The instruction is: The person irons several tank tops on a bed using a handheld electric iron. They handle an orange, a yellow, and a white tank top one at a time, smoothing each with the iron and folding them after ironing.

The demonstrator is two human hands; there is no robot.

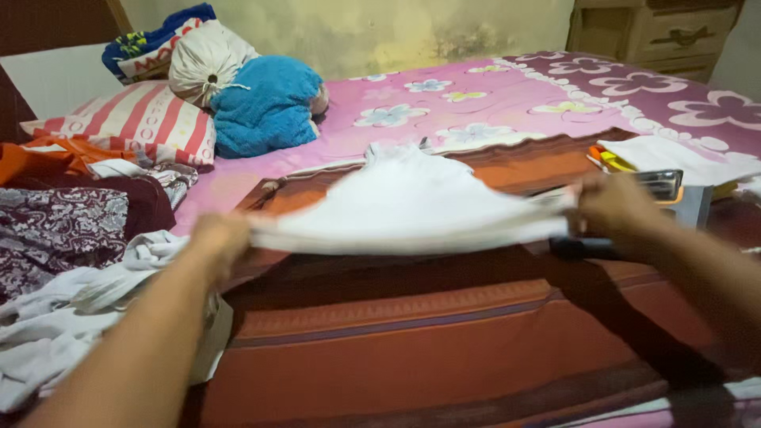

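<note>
A white garment (404,206) is stretched between both my hands above an orange-brown striped cloth (412,341) spread on the bed. My left hand (218,238) grips the garment's left edge. Its right edge is pinched in my right hand (610,208). The cloth hangs slightly blurred in the air, its far part bunched up towards the middle of the bed.
A heap of clothes (71,238), white, maroon and orange, lies at the left. A striped pillow (135,119), a blue towel (265,107) and a white tied bag (204,63) sit at the bed's head. A wooden dresser (658,36) stands behind, and folded white cloth (674,158) lies at right.
</note>
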